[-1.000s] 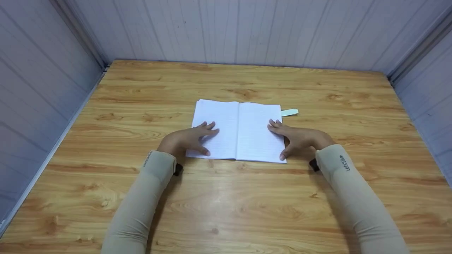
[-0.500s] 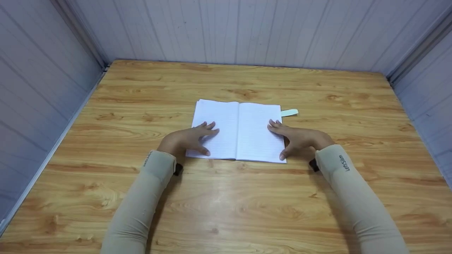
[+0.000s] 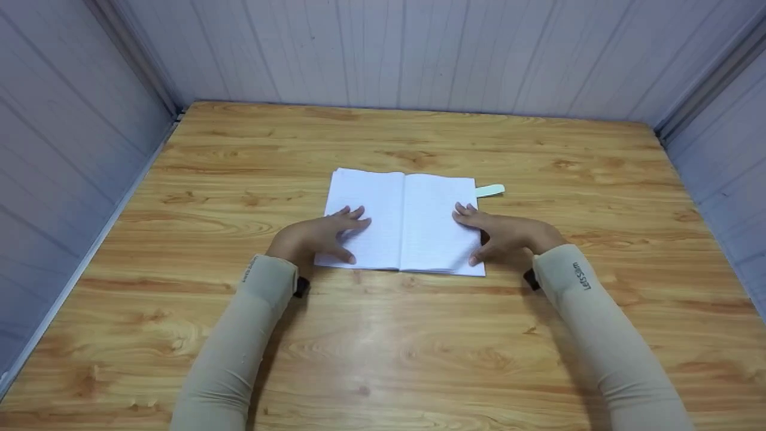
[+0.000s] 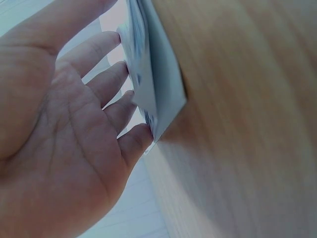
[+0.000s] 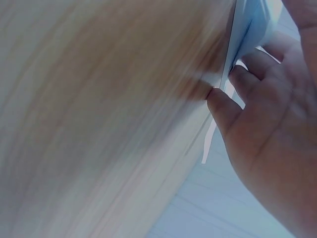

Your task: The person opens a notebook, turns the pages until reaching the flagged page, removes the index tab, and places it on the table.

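Observation:
An open notebook (image 3: 428,239) with lined white pages lies flat on the wooden table in the head view. My left hand (image 3: 323,234) rests on the outer part of its left page, fingers spread and thumb near the bottom edge. On the right page's outer edge lies my right hand (image 3: 505,232), its fingertips touching the paper and its thumb near the lower corner. There the page (image 5: 257,25) bends up slightly. In the left wrist view the fingertips (image 4: 136,141) touch the stacked pages above the cover (image 4: 171,96).
A pale green strip (image 3: 491,190) sticks out from the notebook's upper right side. The wooden table (image 3: 371,347) reaches to panelled walls (image 3: 401,54) at the back and both sides. Both forearms wear beige sleeves (image 3: 233,353).
My right thumb has slid slightly inward, and the lower right corner of the right page now bows up a little. My left hand stays in place.

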### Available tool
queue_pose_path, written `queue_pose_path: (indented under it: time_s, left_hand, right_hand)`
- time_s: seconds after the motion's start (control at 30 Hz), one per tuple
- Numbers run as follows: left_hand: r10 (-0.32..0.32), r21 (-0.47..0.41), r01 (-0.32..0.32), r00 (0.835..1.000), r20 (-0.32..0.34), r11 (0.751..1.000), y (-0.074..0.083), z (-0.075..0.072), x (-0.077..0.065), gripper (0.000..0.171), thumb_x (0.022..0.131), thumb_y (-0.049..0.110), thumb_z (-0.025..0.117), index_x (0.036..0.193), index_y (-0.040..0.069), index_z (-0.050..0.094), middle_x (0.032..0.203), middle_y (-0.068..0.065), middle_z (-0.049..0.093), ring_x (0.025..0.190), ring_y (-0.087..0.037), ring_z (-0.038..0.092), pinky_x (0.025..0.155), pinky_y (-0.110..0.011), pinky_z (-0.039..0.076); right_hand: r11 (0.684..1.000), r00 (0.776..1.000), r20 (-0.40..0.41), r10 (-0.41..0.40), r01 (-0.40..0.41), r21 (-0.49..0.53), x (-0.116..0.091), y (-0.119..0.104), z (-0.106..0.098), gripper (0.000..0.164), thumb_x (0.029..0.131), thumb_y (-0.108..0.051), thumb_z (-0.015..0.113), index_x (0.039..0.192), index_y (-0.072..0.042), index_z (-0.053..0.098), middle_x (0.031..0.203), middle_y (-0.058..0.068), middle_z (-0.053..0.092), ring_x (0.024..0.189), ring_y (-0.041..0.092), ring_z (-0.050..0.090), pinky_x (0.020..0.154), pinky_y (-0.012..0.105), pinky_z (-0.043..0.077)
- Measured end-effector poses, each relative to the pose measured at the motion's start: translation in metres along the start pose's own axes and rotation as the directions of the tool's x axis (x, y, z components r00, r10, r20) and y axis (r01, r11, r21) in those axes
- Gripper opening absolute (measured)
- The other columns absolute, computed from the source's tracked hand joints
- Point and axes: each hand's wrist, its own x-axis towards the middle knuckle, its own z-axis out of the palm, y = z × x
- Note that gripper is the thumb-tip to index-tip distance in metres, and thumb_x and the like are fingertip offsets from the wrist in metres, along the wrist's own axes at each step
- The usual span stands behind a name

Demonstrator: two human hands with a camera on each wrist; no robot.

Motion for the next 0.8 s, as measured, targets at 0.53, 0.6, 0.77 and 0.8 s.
queue_pose_path:
  time_s: [0.53, 0.6, 0.77, 0.8]
  left_hand:
    - [-0.003, 0.037, 0.003, 1.000, -0.007, 0.999, 0.0024, -0.0001, -0.0013, 0.084, 0.084, 0.019, 0.073, 0.153, 0.024, 0.024, 0.163, 0.008, -0.002, 0.149, -0.019, -0.014, 0.121, -0.049, -0.002]
    - [-0.002, 0.035, 0.002, 1.000, -0.006, 0.999, 0.0025, -0.0001, -0.0015, 0.084, 0.084, 0.019, 0.073, 0.153, 0.024, 0.024, 0.163, 0.007, -0.002, 0.149, -0.020, -0.014, 0.121, -0.050, -0.002]
    - [-0.007, 0.049, 0.007, 1.000, -0.008, 0.999, 0.0031, 0.0002, -0.0020, 0.083, 0.085, 0.020, 0.072, 0.153, 0.024, 0.024, 0.163, 0.007, -0.002, 0.149, -0.021, -0.013, 0.121, -0.049, -0.002]
    - [-0.008, 0.052, 0.009, 1.000, -0.010, 0.999, 0.0032, 0.0004, -0.0020, 0.083, 0.085, 0.020, 0.072, 0.153, 0.024, 0.024, 0.163, 0.007, -0.001, 0.149, -0.021, -0.012, 0.121, -0.049, -0.002]
  right_hand:
    - [1.000, 1.000, 0.000, 0.007, -0.007, 0.013, 0.0021, 0.0003, -0.0009, 0.091, 0.090, -0.046, 0.061, 0.155, -0.011, 0.008, 0.162, 0.005, -0.011, 0.149, 0.026, -0.014, 0.120, 0.050, 0.001]
    - [1.000, 1.000, 0.001, 0.006, -0.006, 0.010, 0.0021, 0.0007, -0.0007, 0.091, 0.090, -0.047, 0.061, 0.155, -0.011, 0.008, 0.162, 0.005, -0.012, 0.149, 0.026, -0.014, 0.120, 0.051, 0.001]
    - [1.000, 1.000, 0.000, 0.007, -0.007, 0.019, 0.0014, 0.0015, -0.0003, 0.092, 0.089, -0.047, 0.062, 0.155, -0.011, 0.008, 0.162, 0.004, -0.012, 0.149, 0.026, -0.015, 0.120, 0.052, 0.000]
    - [1.000, 1.000, 0.000, 0.007, -0.007, 0.020, 0.0013, 0.0016, -0.0003, 0.092, 0.089, -0.047, 0.062, 0.155, -0.011, 0.008, 0.162, 0.004, -0.012, 0.149, 0.026, -0.015, 0.120, 0.052, 0.000]
